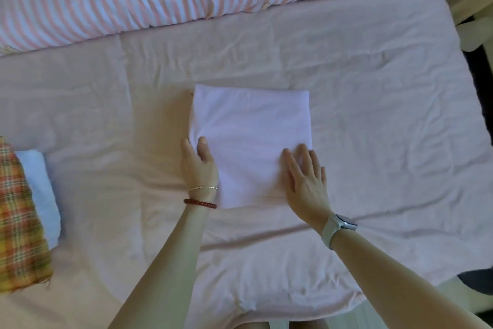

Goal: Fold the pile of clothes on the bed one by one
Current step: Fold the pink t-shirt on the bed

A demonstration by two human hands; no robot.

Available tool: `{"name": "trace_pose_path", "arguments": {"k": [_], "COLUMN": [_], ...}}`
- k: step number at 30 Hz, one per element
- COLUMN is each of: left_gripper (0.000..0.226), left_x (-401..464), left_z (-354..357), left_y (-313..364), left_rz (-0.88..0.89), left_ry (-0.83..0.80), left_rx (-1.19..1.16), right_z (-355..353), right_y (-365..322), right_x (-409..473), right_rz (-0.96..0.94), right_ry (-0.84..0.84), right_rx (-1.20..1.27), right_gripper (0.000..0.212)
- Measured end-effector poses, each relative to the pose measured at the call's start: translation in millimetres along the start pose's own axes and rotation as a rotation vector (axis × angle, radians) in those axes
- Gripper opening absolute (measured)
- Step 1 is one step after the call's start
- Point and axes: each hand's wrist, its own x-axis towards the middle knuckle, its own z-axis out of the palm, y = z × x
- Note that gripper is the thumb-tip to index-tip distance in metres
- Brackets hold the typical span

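a folded pink garment [250,142] on the bed [373,115] is gripped at its edge by the left hand [198,163] and pressed flat by the open-fingered right hand [306,182].

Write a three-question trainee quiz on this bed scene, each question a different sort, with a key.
1. True or false: the right hand lies flat, fingers straight, on the folded lilac garment.
2. Which hand grips the folded garment's edge, thumb on top? A) left hand B) right hand C) neither
3. Fill in: at the bed's left edge, a plaid cloth lies beside a folded ____ item.

Key: 1 true; 2 A; 3 light blue.
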Motion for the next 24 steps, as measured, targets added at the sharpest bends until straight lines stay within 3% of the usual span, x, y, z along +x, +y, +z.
{"name": "trace_pose_path", "arguments": {"k": [3,6,7,9,11,13,19,24], "left_gripper": [0.015,0.039,0.046,0.052,0.051,0.049,0.052,0.075], "left_x": [15,22,19,7,-12,-24,3,21], "left_z": [1,4,5,11,22,30,23,-2], "left_y": [-19,-21,-18,-13,-17,-34,-81,-87], "left_rz": [-0.145,-0.068,0.038,0.414,0.753,0.864,0.847,0.280], "left_ry": [-0.088,-0.107,-0.053,0.008,-0.117,-0.241,-0.310,-0.169], "left_rx": [0.083,0.224,0.333,0.541,0.680,0.764,0.880,0.674], "right_z": [0,4,5,6,9,13,20,9], "right_y": [-5,-4,-4,-7,-10,-14,7,38], "right_x": [2,9,13,21,34,50,77,71], "right_rz": [-0.025,0.001,-0.014,-0.082,-0.171,-0.230,-0.238,-0.046], "right_ry": [-0.072,-0.093,-0.071,0.010,0.077,0.097,0.046,0.048], "right_rx": [-0.040,-0.091,-0.115,-0.161,-0.197,-0.213,-0.271,-0.207], "right_gripper": [0.063,0.050,0.051,0.055,0.050,0.047,0.054,0.067]}}
